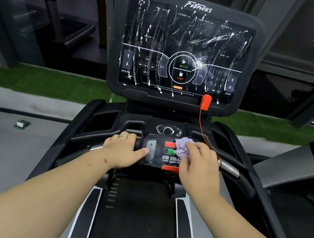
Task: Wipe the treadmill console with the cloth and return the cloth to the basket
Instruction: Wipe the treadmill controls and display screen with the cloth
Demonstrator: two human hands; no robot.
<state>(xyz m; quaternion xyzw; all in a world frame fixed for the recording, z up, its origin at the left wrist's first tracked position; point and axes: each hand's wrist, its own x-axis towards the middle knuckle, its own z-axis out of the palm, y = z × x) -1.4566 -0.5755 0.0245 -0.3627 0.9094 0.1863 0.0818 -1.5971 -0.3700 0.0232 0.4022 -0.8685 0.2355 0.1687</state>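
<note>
The black treadmill console screen (183, 48) stands upright ahead, streaked all over with white foam. Below it lies a small control panel (157, 153) with red and green buttons. My right hand (198, 162) grips a bunched purple cloth (183, 147) and holds it against the right part of that panel. My left hand (124, 150) rests on the left handlebar, fingers curled over it, thumb touching the panel's left edge. A white foam swirl (167, 130) sits on the ledge just above the panel. No basket is in view.
A red safety clip (205, 102) hangs at the screen's lower right, its red cord (200, 128) running down to the panel. The treadmill belt (135, 216) stretches below my arms. Green turf (47, 82) lies behind; a small white-green box (21, 124) sits on the grey floor at left.
</note>
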